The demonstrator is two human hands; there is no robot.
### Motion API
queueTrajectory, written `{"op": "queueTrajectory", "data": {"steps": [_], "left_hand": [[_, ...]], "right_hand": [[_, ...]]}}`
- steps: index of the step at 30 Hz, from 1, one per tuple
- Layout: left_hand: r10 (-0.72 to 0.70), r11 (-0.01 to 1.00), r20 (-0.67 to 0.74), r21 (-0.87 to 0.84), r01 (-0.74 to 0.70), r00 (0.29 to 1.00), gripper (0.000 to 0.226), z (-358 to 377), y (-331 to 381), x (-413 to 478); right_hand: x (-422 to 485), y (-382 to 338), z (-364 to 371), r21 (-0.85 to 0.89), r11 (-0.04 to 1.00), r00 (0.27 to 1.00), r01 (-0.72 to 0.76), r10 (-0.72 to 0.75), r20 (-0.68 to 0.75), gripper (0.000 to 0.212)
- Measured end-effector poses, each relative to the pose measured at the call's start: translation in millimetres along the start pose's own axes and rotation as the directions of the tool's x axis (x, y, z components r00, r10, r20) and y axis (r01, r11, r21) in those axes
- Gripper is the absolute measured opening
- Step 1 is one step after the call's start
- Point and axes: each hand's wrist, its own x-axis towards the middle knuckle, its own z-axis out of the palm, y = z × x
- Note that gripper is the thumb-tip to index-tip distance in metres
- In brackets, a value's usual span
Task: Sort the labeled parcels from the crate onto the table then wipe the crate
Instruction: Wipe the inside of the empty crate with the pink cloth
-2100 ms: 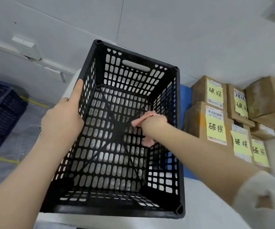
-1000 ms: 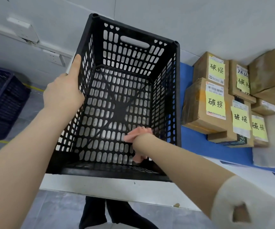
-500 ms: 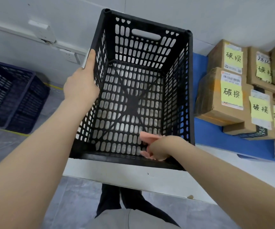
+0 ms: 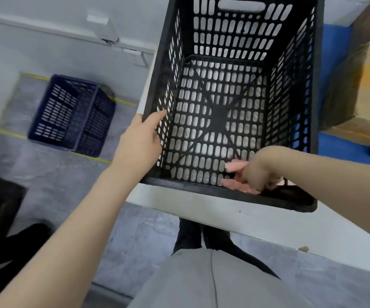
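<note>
A black perforated crate (image 4: 170,63) stands on the white table (image 4: 268,225) at its near left corner, with nothing in it but my hand. My left hand (image 4: 138,143) lies against the outside of the crate's left wall, its index finger stretched along the wall. My right hand (image 4: 258,168) is inside the crate at the near right corner, shut on a pink cloth (image 4: 235,166) pressed against the bottom by the near wall. Brown cardboard parcels (image 4: 355,94) with yellow labels stand on the table to the right, partly cut off.
A blue mat (image 4: 346,150) lies under the parcels beside the crate. A dark blue crate (image 4: 71,116) sits on the grey floor at left, inside yellow tape lines. My legs and grey top show below the table edge. Dark objects lie at the lower left.
My right hand with the pink cloth has moved from the middle of the crate's bottom to its near right corner. My left hand slid toward me along the left wall. The view tilted down.
</note>
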Motion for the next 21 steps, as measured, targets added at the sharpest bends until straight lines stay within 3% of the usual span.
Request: {"op": "queueTrajectory", "data": {"steps": [2, 3, 5, 7, 8, 10, 12, 14, 18, 21], "left_hand": [[-0.002, 1.0, -0.05, -0.013, 0.001, 0.999, 0.058, 3, 0, 1], [-0.002, 1.0, -0.057, -0.016, 0.001, 0.998, 0.057, 4, -1, 2], [-0.013, 1.0, -0.063, -0.012, 0.012, 0.998, 0.057, 5, -3, 3], [-0.028, 1.0, -0.066, -0.007, 0.028, 0.997, 0.057, 5, -2, 3], [-0.038, 0.999, -0.066, -0.009, 0.038, 0.997, 0.056, 5, -1, 3], [-0.056, 0.998, -0.065, -0.012, 0.055, 0.996, 0.054, 5, 0, 3], [-0.059, 0.998, -0.068, -0.009, 0.058, 0.996, 0.056, 6, -1, 3], [-0.067, 0.998, -0.069, -0.015, 0.066, 0.995, 0.059, 6, -2, 3], [-0.097, 0.995, -0.061, -0.02, 0.096, 0.993, 0.061, 6, -1, 3], [-0.094, 0.995, -0.055, -0.019, 0.093, 0.994, 0.061, 5, -1, 3]], "right_hand": [[-8, -6, -18, 0.094, 0.995, 0.988, -0.027, 0.013, 0.153, 0.049], [-14, -9, -29, 0.13, 0.991, 0.99, 0.007, -0.026, 0.14, 0.049], [-28, -15, -42, 0.178, 0.968, 0.98, 0.174, -0.153, -0.129, 0.046], [-48, -26, -39, 0.3, 0.862, 0.88, 0.407, -0.283, -0.382, 0.029], [-56, -38, -30, 0.335, 0.796, 0.835, 0.504, -0.348, -0.427, 0.018], [-62, -63, -3, 0.337, 0.709, 0.78, 0.619, -0.507, -0.366, 0.011], [-51, -80, 19, 0.292, 0.716, 0.773, 0.634, -0.589, -0.236, 0.024], [-30, -85, 22, 0.176, 0.77, 0.787, 0.614, -0.58, -0.21, 0.034], [15, -91, 15, 0.082, 0.786, 0.784, 0.612, -0.591, -0.189, 0.02], [43, -93, 14, -0.034, 0.877, 0.859, 0.479, -0.476, -0.187, 0.014]]}}
